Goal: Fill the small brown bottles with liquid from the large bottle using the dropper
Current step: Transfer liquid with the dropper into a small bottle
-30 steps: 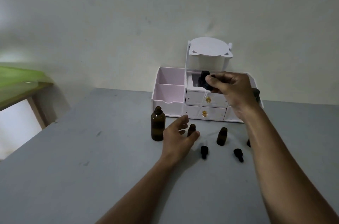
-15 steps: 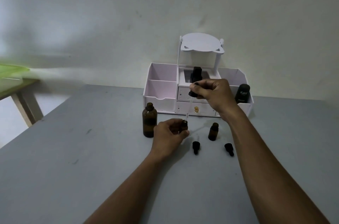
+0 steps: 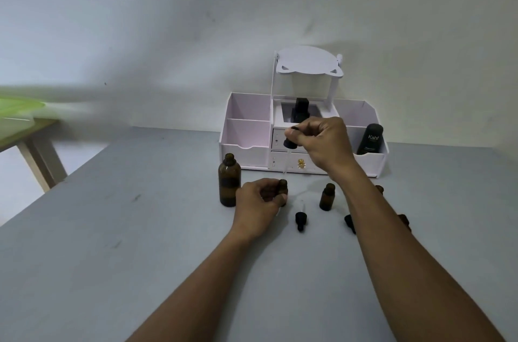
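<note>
The large brown bottle (image 3: 229, 180) stands open on the grey table (image 3: 112, 243). Just right of it, my left hand (image 3: 259, 203) grips a small brown bottle (image 3: 283, 187) upright on the table. My right hand (image 3: 322, 142) pinches the black bulb of a dropper (image 3: 288, 149), whose clear glass tube points down just above that small bottle's mouth. A second small brown bottle (image 3: 327, 197) stands open further right. Two more small bottles (image 3: 403, 219) are partly hidden behind my right forearm.
Two black dropper caps (image 3: 300, 219) lie on the table by the small bottles. A white organiser (image 3: 246, 140) with drawers and a top shelf stands against the wall, holding a black "Kahf" bottle (image 3: 371, 140) and another dark bottle (image 3: 300, 110). A green-topped table (image 3: 19, 117) is at far left.
My left hand has closed around the small bottle. My right hand has brought the dropper down, tip now just above that bottle. The view has shifted.
</note>
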